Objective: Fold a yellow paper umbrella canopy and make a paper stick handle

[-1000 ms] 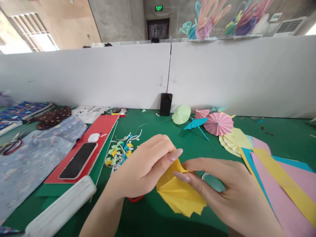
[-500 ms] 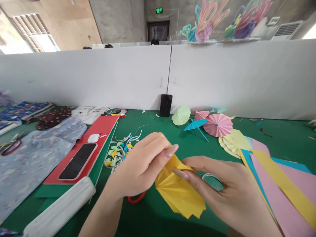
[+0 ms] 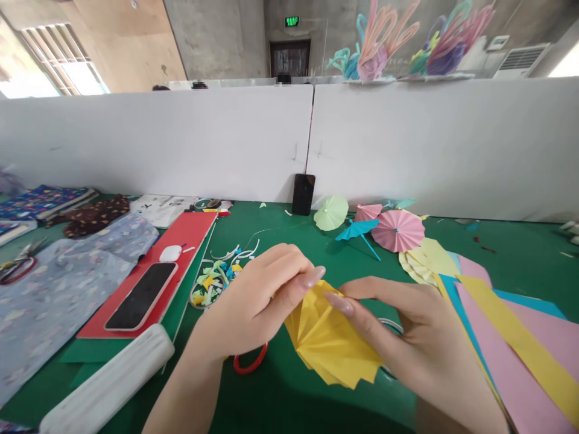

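A yellow pleated paper piece [image 3: 332,343], fan-like with a zigzag edge, is held between both hands above the green table. My left hand [image 3: 257,301] is closed on its upper left part, the thumb lying on top. My right hand [image 3: 402,337] pinches the upper right edge between thumb and index finger. Below my left wrist shows a red scissor handle [image 3: 251,360]; the blades are hidden. Behind my right fingers a roll of tape [image 3: 391,325] is partly covered. Finished-looking paper umbrellas in pink [image 3: 398,230], blue [image 3: 357,229] and pale green [image 3: 331,213] lie beyond.
Coloured paper sheets [image 3: 506,337] lie at right, beside pale yellow pleated discs [image 3: 425,260]. Paper scraps [image 3: 210,288] are left of my hands. Further left are a phone [image 3: 142,296] on a red board [image 3: 97,319] and a white bar-shaped object [image 3: 108,383]. A white partition [image 3: 181,141] stands behind.
My right thumb and index finger have shifted slightly up along the yellow paper's edge. The paper has tilted and spread wider, showing more pleats. My left hand stays nearly still.
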### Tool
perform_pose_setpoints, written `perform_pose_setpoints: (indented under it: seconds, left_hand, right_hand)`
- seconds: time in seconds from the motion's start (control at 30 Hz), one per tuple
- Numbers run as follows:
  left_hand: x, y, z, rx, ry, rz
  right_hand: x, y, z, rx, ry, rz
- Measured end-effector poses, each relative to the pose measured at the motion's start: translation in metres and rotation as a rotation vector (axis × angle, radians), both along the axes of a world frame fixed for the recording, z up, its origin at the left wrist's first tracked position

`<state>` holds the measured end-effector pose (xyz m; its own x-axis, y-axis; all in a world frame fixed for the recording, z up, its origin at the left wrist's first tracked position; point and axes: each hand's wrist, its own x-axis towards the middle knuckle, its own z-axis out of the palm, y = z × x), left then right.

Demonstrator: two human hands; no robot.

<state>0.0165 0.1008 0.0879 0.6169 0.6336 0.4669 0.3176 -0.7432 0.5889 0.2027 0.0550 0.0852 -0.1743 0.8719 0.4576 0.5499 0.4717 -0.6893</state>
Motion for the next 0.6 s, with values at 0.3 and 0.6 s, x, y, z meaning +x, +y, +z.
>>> perform_pose_setpoints:
  seconds: [0.3, 0.6]
  left_hand:
    - [-0.001, 0.010, -0.004, 0.271, -0.070, 0.146]
    - [0.008, 0.015, -0.012, 0.679, -0.157, 0.248]
  right_hand:
    - [0.009, 0.004, -0.009, -0.049, 0.039, -0.010]
    - [-0.002, 0.000, -0.010, 0.206, 0.090, -0.073]
